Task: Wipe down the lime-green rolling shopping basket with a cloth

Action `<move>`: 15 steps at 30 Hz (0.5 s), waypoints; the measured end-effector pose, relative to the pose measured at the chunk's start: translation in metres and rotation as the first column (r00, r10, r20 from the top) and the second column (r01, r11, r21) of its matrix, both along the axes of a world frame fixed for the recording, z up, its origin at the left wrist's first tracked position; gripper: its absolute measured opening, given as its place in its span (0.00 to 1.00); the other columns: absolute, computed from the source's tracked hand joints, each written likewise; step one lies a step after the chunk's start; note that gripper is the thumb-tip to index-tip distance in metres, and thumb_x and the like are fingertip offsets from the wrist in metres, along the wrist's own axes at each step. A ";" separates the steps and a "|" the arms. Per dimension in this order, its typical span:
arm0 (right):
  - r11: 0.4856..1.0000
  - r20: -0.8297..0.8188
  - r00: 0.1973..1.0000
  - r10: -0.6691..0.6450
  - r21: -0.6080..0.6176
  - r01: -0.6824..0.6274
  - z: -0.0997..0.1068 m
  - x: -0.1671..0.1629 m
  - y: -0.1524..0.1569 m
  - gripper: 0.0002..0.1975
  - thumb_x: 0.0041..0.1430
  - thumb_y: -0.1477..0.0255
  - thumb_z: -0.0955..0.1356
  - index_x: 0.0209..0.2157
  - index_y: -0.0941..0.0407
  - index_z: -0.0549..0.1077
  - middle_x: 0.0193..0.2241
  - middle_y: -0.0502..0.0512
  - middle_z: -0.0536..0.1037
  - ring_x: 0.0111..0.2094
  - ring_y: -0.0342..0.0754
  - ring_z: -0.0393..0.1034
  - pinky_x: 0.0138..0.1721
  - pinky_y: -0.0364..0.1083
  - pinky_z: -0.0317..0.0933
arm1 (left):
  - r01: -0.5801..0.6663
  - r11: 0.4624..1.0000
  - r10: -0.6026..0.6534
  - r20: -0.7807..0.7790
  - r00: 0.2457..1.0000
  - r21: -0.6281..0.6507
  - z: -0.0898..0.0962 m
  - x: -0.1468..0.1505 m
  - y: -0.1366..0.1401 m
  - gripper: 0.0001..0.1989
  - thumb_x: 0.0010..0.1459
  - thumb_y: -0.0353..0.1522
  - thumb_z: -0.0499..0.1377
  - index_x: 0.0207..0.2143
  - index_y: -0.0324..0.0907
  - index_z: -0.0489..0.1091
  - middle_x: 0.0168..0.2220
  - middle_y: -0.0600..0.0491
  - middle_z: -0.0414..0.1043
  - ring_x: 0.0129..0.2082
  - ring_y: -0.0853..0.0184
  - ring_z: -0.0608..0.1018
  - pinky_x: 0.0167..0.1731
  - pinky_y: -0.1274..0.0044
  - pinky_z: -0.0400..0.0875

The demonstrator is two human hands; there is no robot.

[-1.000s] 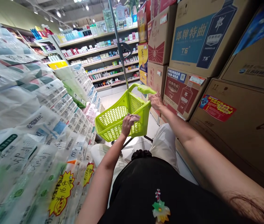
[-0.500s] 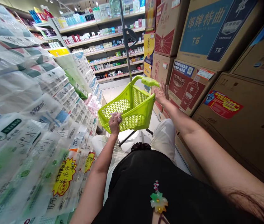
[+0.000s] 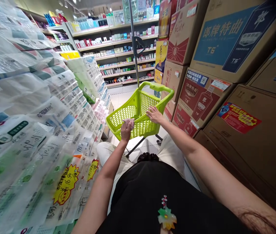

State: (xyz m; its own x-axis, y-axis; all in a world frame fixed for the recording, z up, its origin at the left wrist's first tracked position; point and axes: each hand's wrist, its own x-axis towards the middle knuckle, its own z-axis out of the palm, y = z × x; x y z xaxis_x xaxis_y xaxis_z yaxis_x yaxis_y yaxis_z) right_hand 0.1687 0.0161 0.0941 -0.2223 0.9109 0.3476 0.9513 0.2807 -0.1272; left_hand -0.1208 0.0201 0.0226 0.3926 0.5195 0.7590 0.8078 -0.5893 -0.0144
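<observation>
Both hands are reaching to the near rim of a green basket (image 3: 165, 104), the left hand (image 3: 125, 130) to its left part and the right hand (image 3: 154, 114) nearer its right corner. Going from the left, wrapped packs (image 3: 34, 113) are rising in a tall, leaning stack, and two yellow tags (image 3: 66, 184) with handwritten prices are showing low on it. Next, the left hand is closing on a pinkish cloth (image 3: 129, 123), holding it at the near rim, with part of the cloth sticking out past the fingers. Beyond the basket, shelves (image 3: 92, 47) are carrying rows of small boxes and bottles, and a grey pole (image 3: 134, 42) is standing upright before them, just behind the basket's far edge. The basket itself is standing on dark legs (image 3: 137, 147) over the pale floor (image 3: 119, 97), between the packs and the cartons, its handle (image 3: 161, 87) curving up at the far right end. The right hand is lying over the near rim with its fingers stretched out and slightly apart; how hard it is pressing, one cannot tell. At the right, cartons (image 3: 210, 97) are standing piled up, the upper ones showing a blue panel (image 3: 222, 37) and a lower one bearing a red label (image 3: 239, 117).
</observation>
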 end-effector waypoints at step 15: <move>0.995 -0.019 0.995 -0.102 -0.022 0.102 -0.005 0.017 -0.005 0.30 0.73 0.60 0.50 0.62 0.58 0.69 0.69 0.64 0.62 0.75 0.57 0.42 0.77 0.63 0.30 | 0.282 0.956 -0.286 -0.489 0.824 -0.084 0.008 0.009 0.001 0.17 0.71 0.28 0.52 0.58 0.43 0.72 0.55 0.42 0.74 0.60 0.54 0.73 0.60 0.60 0.67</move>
